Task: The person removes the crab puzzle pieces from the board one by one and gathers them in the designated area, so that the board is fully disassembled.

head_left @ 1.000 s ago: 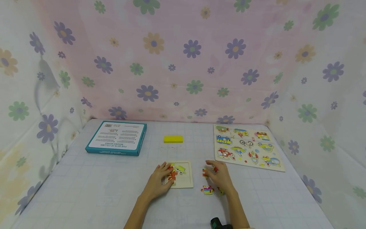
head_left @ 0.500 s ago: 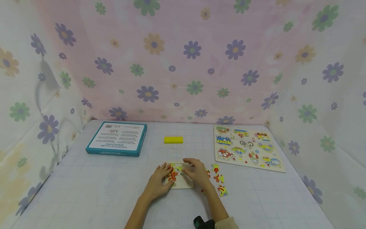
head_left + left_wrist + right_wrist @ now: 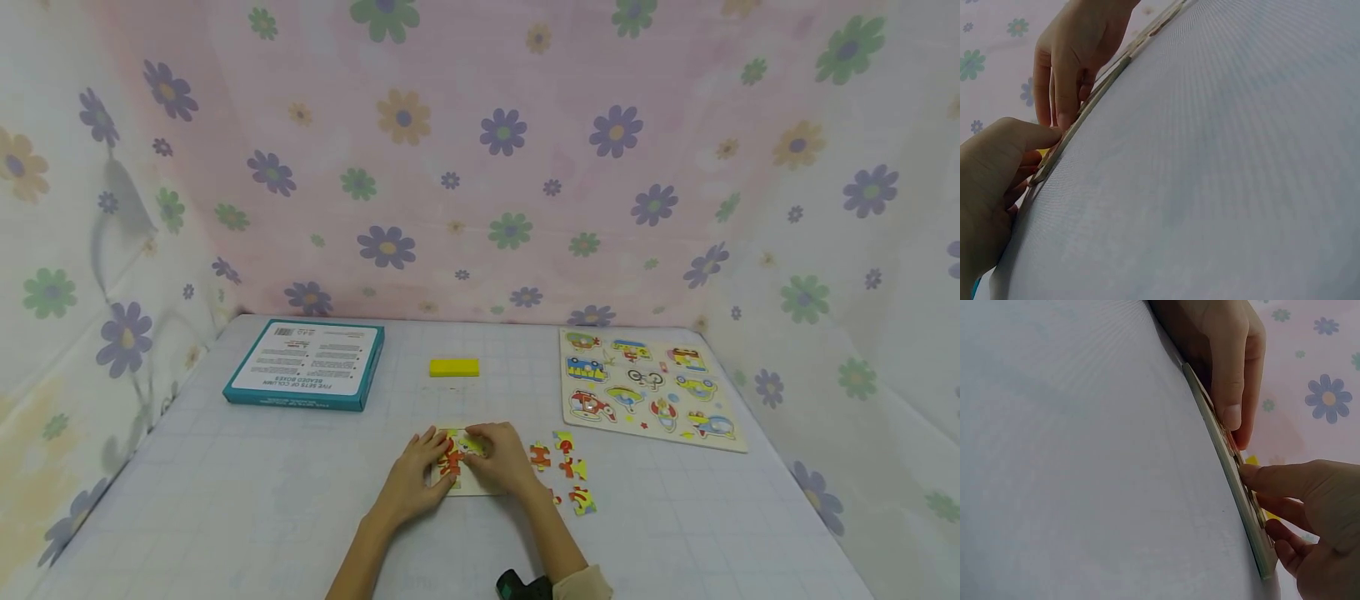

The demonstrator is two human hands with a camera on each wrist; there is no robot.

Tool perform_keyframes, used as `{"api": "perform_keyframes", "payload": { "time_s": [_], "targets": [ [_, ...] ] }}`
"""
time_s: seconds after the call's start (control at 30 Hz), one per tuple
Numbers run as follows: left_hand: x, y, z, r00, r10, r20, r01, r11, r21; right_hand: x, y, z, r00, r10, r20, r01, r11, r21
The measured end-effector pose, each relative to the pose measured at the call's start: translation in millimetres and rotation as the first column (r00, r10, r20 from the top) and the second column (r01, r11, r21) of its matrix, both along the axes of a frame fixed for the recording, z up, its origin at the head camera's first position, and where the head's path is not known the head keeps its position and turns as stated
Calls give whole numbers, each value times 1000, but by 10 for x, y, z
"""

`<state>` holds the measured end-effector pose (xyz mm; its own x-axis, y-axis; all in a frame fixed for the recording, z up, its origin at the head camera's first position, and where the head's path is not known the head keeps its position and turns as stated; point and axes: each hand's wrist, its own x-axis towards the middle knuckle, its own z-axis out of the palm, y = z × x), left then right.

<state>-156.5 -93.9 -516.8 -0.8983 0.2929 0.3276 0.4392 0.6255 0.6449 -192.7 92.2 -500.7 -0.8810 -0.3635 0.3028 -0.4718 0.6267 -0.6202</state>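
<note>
A small wooden jigsaw tray (image 3: 480, 487) lies on the table in front of me, with joined red and yellow pieces (image 3: 452, 460) along its left side. My left hand (image 3: 412, 473) rests on that side, fingers and thumb extended over the pieces. Thumb and fingertips of my right hand (image 3: 506, 460) pinch a yellow puzzle piece (image 3: 472, 445) inside the tray, partly covered by the fingers. Both wrist views show the tray edge-on, with the fingertips of both hands at its top surface. Several loose puzzle pieces (image 3: 540, 456) lie right of it.
A teal-edged box (image 3: 303, 358) sits at the back left and a yellow block (image 3: 453, 367) behind the tray. At the back right lies a wooden vehicle puzzle board (image 3: 652, 387). A dark object (image 3: 522, 586) is at the right forearm.
My right hand has moved left from the loose pieces to the tray, and its fingers have come onto the yellow piece there. The left hand has stayed in place.
</note>
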Motion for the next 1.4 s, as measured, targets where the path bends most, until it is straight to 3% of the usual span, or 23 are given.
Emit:
{"api": "perform_keyframes", "payload": {
  "time_s": [0.63,0.93,1.13,1.27,1.4],
  "targets": [
    [0,-10,3,1000,1,-8,-1,1000,-7,24,-66,34,1000,17,0,-17,1000,18],
    [-3,-6,0,1000,0,15,1,1000,-15,80,-20,122,997,-62,39,58,994,94],
    [5,-11,2,1000,-1,5,1,1000,-16,67,39,128,998,-32,57,27,997,75],
    [6,-6,6,1000,2,14,-1,1000,-12,39,131,137,999,-22,48,23,1000,-12],
    [2,0,9,1000,4,16,-3,1000,-6,-19,285,170,997,-62,42,65,995,-75]
  ]
}}
